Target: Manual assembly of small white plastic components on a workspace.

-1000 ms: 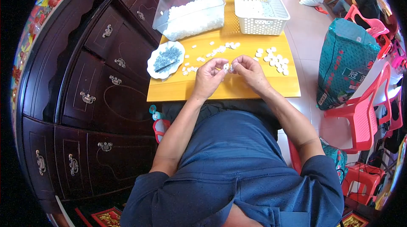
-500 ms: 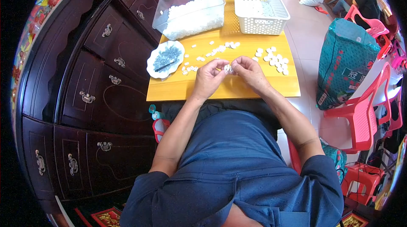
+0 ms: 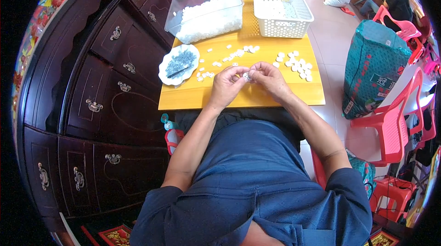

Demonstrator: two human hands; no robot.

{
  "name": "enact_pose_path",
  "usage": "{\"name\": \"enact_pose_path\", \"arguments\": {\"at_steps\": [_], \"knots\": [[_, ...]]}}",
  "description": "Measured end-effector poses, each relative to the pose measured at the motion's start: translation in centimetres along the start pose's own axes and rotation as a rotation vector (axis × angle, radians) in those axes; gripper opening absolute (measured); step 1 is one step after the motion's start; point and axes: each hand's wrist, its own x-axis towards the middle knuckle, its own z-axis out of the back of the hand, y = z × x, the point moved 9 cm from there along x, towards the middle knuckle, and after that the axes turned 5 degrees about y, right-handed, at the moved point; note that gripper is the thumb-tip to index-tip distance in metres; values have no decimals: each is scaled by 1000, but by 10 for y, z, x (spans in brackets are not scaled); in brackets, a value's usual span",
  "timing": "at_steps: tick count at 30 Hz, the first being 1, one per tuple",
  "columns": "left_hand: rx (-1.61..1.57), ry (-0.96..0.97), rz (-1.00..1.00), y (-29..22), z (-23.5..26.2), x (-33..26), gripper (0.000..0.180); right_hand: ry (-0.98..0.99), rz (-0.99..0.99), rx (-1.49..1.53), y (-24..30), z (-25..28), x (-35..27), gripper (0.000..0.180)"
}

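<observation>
Over the near part of the yellow table [image 3: 193,98], my left hand [image 3: 226,84] and my right hand [image 3: 270,79] meet, fingertips pinched on a small white plastic piece [image 3: 246,76]. The fingers cover much of it, so its exact kind is unclear. Beyond my hands lie several small white pieces [image 3: 236,54] in a loose band. Rounder white pieces [image 3: 301,67] are grouped on the right. To the left, a white scalloped plate [image 3: 195,51] carries a heap of small bluish-grey parts [image 3: 180,62] and a dark slim tool [image 3: 178,72].
At the table's far side stand a clear bin [image 3: 232,3] full of white pieces and a white perforated basket [image 3: 285,29]. Dark wooden cabinets [image 3: 110,71] line the left. A teal sack [image 3: 372,71] and pink chairs [image 3: 390,131] stand right. Other people sit farther back.
My right fingertips have shifted slightly left, closer to my left fingertips, covering more of the white piece. The things on the table look the same.
</observation>
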Motion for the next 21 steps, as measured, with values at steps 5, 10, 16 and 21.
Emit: {"name": "enact_pose_path", "arguments": {"at_steps": [5, 10, 16, 21], "knots": [[45, 5, 0, -3, 0, 0, 21, 33, 7, 8, -2, -4, 0, 10], [58, 0, -19, -4, 0, 0, 22, 29, -1, 0, -1, -5, 0, 10], [122, 21, -19, 0, 0, 0, 22, 20, -3, 15, -2, -5, 0, 10], [109, -23, -78, -4, 1, -1, 23, 21, -18, 21, -4, -5, 0, 10]]}}
